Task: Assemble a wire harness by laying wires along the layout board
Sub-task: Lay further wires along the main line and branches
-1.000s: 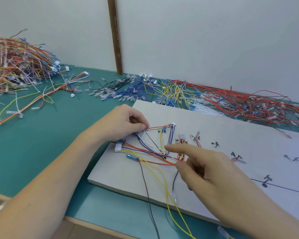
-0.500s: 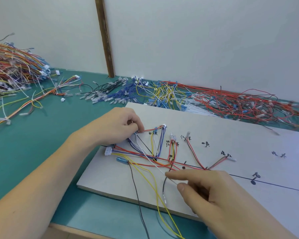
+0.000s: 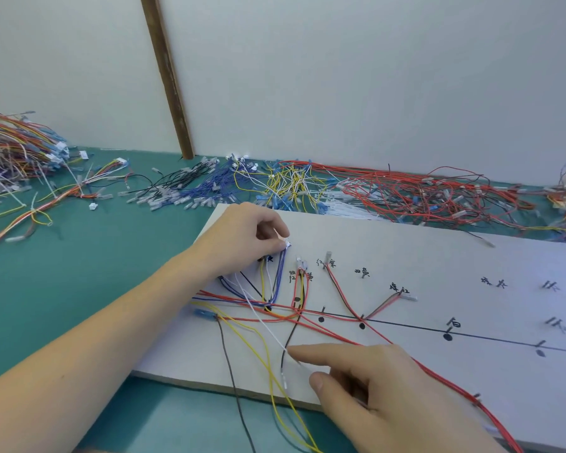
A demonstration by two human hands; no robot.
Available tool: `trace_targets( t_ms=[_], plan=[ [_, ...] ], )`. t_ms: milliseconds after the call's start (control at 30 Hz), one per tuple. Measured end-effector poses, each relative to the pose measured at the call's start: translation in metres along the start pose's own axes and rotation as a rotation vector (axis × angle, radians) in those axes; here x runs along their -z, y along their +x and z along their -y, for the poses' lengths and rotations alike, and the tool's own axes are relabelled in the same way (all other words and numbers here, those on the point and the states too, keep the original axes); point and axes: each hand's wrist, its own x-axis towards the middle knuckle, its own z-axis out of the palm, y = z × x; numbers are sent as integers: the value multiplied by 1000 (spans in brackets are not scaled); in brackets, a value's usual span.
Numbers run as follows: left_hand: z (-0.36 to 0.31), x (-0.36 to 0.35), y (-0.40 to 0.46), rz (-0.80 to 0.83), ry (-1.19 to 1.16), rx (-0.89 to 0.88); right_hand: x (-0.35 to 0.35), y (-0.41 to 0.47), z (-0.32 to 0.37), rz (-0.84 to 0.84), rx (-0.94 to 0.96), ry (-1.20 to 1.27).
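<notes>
The layout board [image 3: 406,256] lies flat on a green desk [image 3: 79,289] that runs back to a pale wall, where a dark wooden strip [image 3: 167,76] leans up. Behind the board, loose wires lie in heaps along the wall: black, blue, yellow [image 3: 291,184] and a long red tangle [image 3: 422,194], with a mixed pile [image 3: 13,152] off the board's far-left corner. A black line [image 3: 471,336] with dots and handwritten marks crosses the board. My left hand [image 3: 242,237] sits at the board's left end, fingers curled and pinching a small white connector [image 3: 287,244] from which blue wires [image 3: 280,276] loop down. My right hand [image 3: 373,384] hovers over the board's near edge, fingers loosely extended, forefinger tip touching a white wire [image 3: 258,317]; I cannot tell whether it is pinched. Red wires [image 3: 356,335] run diagonally beneath that hand.
</notes>
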Motion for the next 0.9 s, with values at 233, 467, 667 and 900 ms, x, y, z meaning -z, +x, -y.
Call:
trace_targets(
  t_ms=[233,467,667,900],
  plan=[
    [-2,9,4,109,-8,79,0,-1,-1,1,6,17],
    [-7,19,12,248,-41,131,-3,2,-7,-1,10,50],
    [-8,14,15,215,-38,173,-2,0,-11,-22,-8,60],
    [-10,21,24,297,-158,310,4,-10,-5,-64,-12,41]
  ],
)
